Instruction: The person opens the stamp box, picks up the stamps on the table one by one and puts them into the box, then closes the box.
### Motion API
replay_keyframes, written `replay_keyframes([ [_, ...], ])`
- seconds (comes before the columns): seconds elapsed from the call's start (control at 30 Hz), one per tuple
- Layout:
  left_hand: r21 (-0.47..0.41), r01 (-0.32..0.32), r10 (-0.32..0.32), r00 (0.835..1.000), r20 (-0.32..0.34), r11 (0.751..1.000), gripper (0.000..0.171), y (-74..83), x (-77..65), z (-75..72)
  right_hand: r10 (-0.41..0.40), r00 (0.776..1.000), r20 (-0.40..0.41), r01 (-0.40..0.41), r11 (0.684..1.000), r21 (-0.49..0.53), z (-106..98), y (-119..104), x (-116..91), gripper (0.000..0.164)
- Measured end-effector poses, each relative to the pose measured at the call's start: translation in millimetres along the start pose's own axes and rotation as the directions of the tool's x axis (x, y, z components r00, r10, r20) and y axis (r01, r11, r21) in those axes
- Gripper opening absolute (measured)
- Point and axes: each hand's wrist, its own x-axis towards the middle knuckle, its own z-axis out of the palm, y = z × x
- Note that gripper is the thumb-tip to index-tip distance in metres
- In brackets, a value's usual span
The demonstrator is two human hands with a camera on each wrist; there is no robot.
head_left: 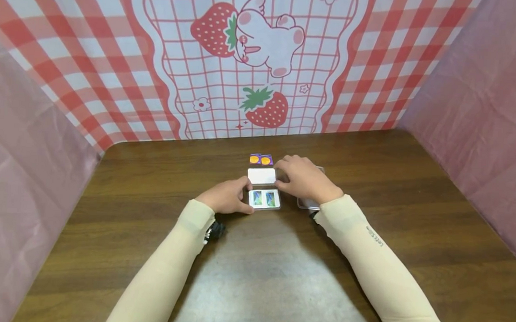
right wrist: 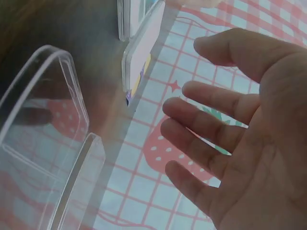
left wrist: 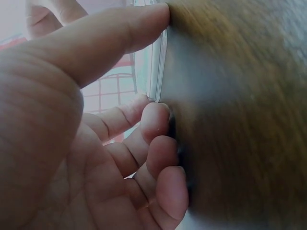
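Observation:
In the head view, a flat clear plastic case (head_left: 264, 199) with two blue-green pictures on white lies on the table. My left hand (head_left: 225, 196) grips it at its left side, thumb at the near corner and fingers at the far one. The left wrist view shows thumb and index fingertips at the edge of the case (left wrist: 157, 72). Just beyond lies a white-faced flat piece (head_left: 261, 176) with a clear rim. Beside its right end is my right hand (head_left: 306, 177). Its fingers are loosely spread with nothing between them in the right wrist view.
Two small purple-and-orange cards (head_left: 261, 159) lie behind the white piece. A clear plastic box (head_left: 303, 204) sits partly hidden under the right hand; its open clear walls (right wrist: 72, 91) show in the right wrist view. A checked strawberry cloth (head_left: 265, 94) hangs behind the wooden table.

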Motion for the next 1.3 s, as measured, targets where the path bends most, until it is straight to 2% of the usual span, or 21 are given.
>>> replay_keyframes([
  [0.3,0.003,-0.02,0.02,1.0,0.006,1.0,0.054,-1.5,0.3,0.0,0.052,0.999,0.013,-0.053,0.998,0.026,-1.9,4.8,-2.0,0.033],
  [0.47,0.014,-0.052,0.052,0.998,0.017,0.999,0.054,-1.8,-0.9,-0.2,0.052,0.999,0.013,-0.052,0.998,0.025,-0.8,5.8,-1.6,0.032],
  [0.73,0.055,-0.072,0.07,0.997,0.044,0.996,0.054,0.5,-3.1,-2.0,0.042,0.999,0.006,-0.042,0.999,0.027,-1.8,7.2,-1.3,0.031],
  [0.9,-0.019,-0.089,0.09,0.993,0.073,0.996,0.054,-7.1,-2.9,-7.6,0.043,0.999,0.011,-0.043,0.998,0.035,-3.3,7.7,-1.6,0.032],
  [1.0,-0.077,-0.095,0.098,0.995,0.036,0.993,0.046,-15.0,2.4,-12.0,0.055,0.998,0.013,-0.055,0.998,0.042,-4.6,9.3,-3.3,0.034],
  [1.13,-0.089,-0.084,0.076,0.993,-0.093,0.992,0.037,-21.5,11.8,-18.2,0.061,0.998,0.004,-0.061,0.997,0.035,-6.2,11.3,-4.4,0.038],
  [1.2,-0.083,-0.059,0.048,0.989,-0.137,0.995,0.04,-23.5,16.6,-19.9,0.06,0.998,0.002,-0.06,0.998,0.035,-6.5,12.0,-4.7,0.039],
  [1.3,-0.084,-0.029,0.015,0.988,-0.157,0.996,0.05,-26.4,23.8,-20.6,0.06,0.998,0.005,-0.06,0.997,0.038,-5.6,12.9,-4.5,0.04],
])
